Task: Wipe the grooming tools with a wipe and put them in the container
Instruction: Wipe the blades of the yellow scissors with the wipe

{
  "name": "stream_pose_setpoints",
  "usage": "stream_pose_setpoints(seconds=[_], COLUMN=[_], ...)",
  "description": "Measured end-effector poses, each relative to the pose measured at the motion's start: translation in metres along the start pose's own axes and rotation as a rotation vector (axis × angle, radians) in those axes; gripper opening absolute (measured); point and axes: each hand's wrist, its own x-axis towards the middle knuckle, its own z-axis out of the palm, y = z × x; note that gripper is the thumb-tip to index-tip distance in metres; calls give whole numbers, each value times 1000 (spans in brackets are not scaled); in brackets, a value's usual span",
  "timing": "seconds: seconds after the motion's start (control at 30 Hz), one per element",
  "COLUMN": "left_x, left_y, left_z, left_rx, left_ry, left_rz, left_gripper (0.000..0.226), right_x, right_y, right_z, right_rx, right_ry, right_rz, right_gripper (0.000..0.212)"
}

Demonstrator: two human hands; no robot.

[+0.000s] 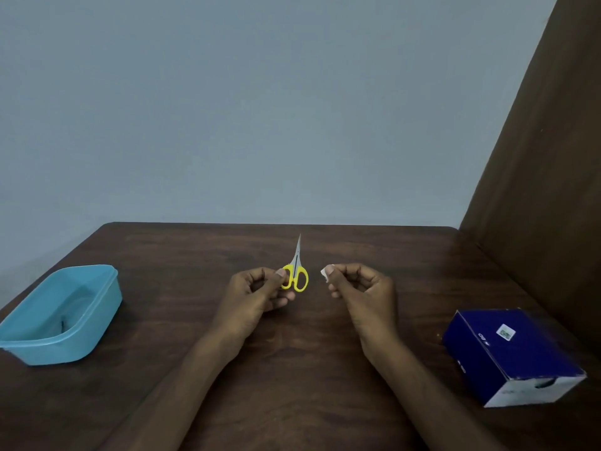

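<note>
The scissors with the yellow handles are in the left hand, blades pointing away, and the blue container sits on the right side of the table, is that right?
Not quite. The scissors are in the left hand, blades pointing away, but the head view shows the blue container on the left side of the table. The thing on the right is a dark blue box.

wipe [324,273] mostly hidden, container [58,315] contents unclear

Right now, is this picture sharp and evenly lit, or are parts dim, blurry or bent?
Head view: dim, soft light, no glare; the scissors in the left hand look slightly soft, the wipe in the right hand is a small pale blur; the wide lens bows the table edges and tilts the blue container.
</note>
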Motion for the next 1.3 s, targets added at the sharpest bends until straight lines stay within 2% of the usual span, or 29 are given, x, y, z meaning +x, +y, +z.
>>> stream_pose_setpoints(seconds=[0.13, 0.27, 0.5, 0.6, 0.83, 1.0, 1.17, 1.3], left_x=[-1, -4, -5, -6, -3, -4, -4, -4], left_y=[2, 3, 0, 1, -6, -8, -9, -11], left_z=[2, 3, 3, 4, 2, 2, 0, -1], left_rx=[31, 35, 90, 136, 239, 409, 475, 517], left_ry=[-37, -78, -115, -159, -181, -209, -223, -231], left_rz=[14, 24, 48, 67, 155, 228, 249, 257], left_gripper=[24, 23, 31, 25, 24, 29, 29, 29], right_x=[1, -3, -10, -11, -17, -4, -14, -5], right_y=[-4, -4, -11, -11, -1, -9, -7, -6], right_z=[-4, -3, 0, 1, 2, -6, -2, -5], right_rx=[11, -83, -349, -459, -575, -568, -628, -623], right_ry=[-1, -8, -7, 3, -170, -34, -128, -24], right_rz=[-6, -71, -459, -569, -616, -615, -698, -680], right_gripper=[11, 12, 8, 9, 15, 17, 16, 17])
